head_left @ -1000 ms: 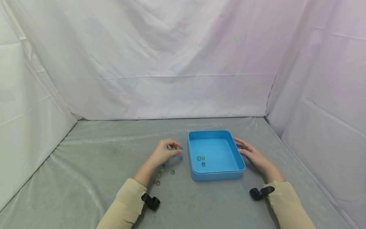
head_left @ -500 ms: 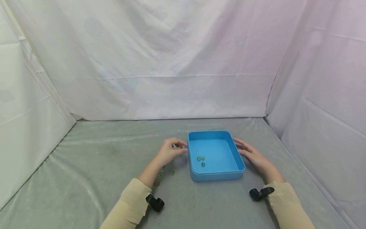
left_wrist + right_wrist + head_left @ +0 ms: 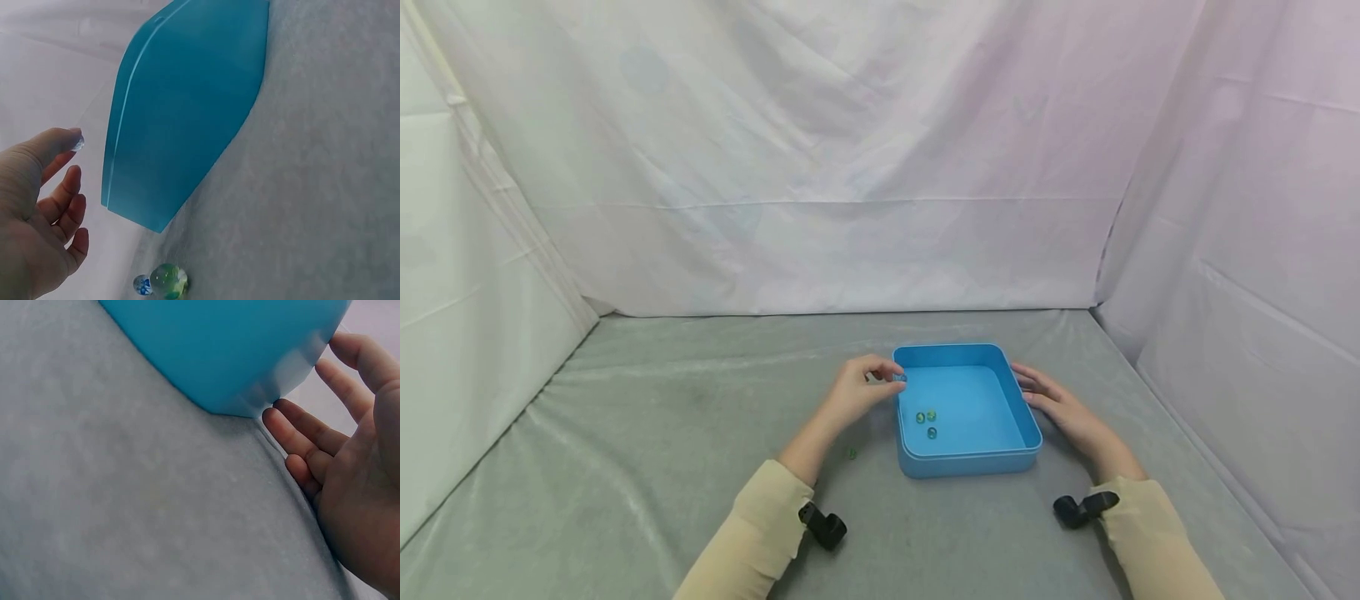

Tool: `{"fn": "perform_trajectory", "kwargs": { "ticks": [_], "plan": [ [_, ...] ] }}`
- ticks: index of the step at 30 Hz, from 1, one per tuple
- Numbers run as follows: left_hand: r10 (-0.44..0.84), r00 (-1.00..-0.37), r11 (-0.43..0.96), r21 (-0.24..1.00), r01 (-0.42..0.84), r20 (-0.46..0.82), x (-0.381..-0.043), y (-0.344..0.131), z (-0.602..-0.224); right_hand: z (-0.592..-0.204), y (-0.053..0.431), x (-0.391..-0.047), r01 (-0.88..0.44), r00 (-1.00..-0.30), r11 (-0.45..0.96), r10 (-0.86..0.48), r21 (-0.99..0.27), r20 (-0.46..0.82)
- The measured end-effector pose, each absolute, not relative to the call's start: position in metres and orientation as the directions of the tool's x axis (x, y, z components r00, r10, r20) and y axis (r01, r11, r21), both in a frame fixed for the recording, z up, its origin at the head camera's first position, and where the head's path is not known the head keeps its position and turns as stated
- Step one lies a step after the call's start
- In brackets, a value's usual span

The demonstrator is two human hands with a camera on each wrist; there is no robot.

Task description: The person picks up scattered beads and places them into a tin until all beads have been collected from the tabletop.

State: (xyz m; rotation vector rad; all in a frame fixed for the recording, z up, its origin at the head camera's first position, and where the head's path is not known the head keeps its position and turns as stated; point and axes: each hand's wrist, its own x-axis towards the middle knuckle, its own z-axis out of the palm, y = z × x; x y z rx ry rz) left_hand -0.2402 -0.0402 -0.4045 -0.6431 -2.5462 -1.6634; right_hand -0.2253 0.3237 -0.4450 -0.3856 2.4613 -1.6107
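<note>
My left hand [image 3: 859, 393] pinches a clear bluish marble [image 3: 903, 378] between thumb and forefinger, at the left rim of a square blue box [image 3: 981, 404]. In the left wrist view that marble [image 3: 78, 145] shows at the thumb tip, while the other fingers curl loosely below. Several marbles [image 3: 932, 433] lie on the box floor, near its left side. My right hand [image 3: 1067, 410] rests against the box's right wall; in the right wrist view its relaxed fingertips [image 3: 275, 419] touch or nearly touch the box [image 3: 225, 350].
A green marble [image 3: 852, 454] lies on the grey cloth [image 3: 700, 417] left of the box. The left wrist view has a green-yellow marble [image 3: 169, 281] and a blue one [image 3: 142, 285] on the cloth. White curtains [image 3: 850, 208] enclose the back and sides.
My left hand has moved right with its marble, from beside the box to its left rim. The left forearm now hides the row of loose marbles. The right hand has stayed put.
</note>
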Motion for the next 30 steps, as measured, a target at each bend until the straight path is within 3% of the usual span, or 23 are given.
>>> {"fn": "perform_trajectory", "kwargs": {
  "ticks": [30],
  "plan": [
    [0.323,-0.919,0.357,0.870,0.340,0.226,-0.258,-0.012,-0.410,-0.445,0.323,-0.224,-0.111,-0.958,0.390,-0.287,-0.914,-0.006]
  ]
}}
